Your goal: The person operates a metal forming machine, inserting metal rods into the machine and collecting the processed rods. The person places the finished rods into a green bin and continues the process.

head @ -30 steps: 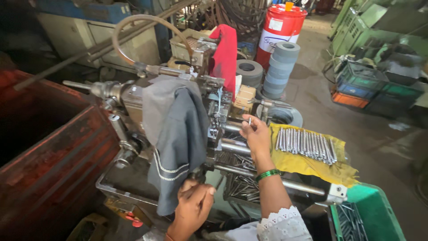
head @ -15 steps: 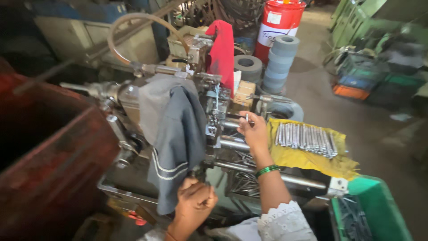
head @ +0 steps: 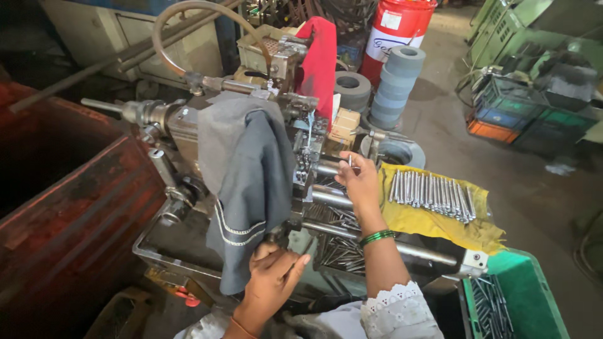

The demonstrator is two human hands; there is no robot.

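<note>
Since a moment ago nothing much is shifting: my right hand (head: 359, 180) is still pinching a small metal pin (head: 350, 161) just right of the grey cloth (head: 248, 182) draped over the machine (head: 301, 157), while my left hand (head: 273, 279), fingers curled around a handle under that cloth, is staying put.

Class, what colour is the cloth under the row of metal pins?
Yellow: the cloth beneath the metal pins shows best in the head view.
</note>
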